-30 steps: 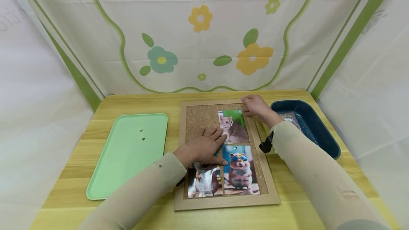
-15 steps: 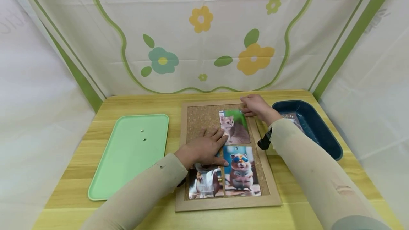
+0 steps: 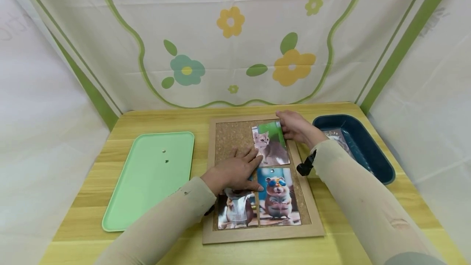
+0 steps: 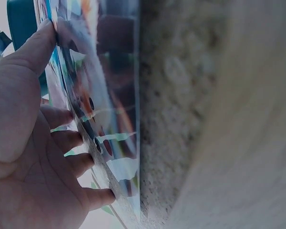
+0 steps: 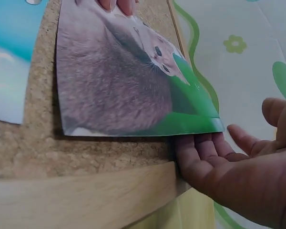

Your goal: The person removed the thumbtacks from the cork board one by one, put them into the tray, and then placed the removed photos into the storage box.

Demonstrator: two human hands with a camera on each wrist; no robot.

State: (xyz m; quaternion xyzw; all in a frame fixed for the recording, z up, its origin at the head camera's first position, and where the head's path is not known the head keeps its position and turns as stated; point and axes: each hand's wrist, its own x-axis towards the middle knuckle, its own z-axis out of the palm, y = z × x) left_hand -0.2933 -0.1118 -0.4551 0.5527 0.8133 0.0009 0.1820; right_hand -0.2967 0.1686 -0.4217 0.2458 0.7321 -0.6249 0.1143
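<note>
A framed corkboard point(image 3: 229, 139) holds three photos. My left hand point(image 3: 235, 171) lies with spread fingers across it, fingertips on the lower left edge of the cat photo point(image 3: 271, 148) and thumb over a corner of the sunglasses hamster photo point(image 3: 277, 199). A third animal photo point(image 3: 237, 216) is partly covered by that hand. At the cat photo's upper right edge is my right hand point(image 3: 295, 126). In the right wrist view, several fingers point(image 5: 193, 157) reach under the photo's raised edge, and the thumb stands apart. A silver pin point(image 3: 272, 171) sits at the top of the hamster photo.
On the left lies a light green tray point(image 3: 147, 195) with two small pins point(image 3: 164, 151) on it. To the right a dark blue bin point(image 3: 369, 154) contains a picture card point(image 3: 337, 136), partly hidden by the right sleeve. A floral cloth point(image 3: 257, 32) hangs behind the table.
The cat photo's upper edge has shifted slightly away from me, and its right edge is raised. My right fingers have moved in under that edge. The left hand has stayed in place.
</note>
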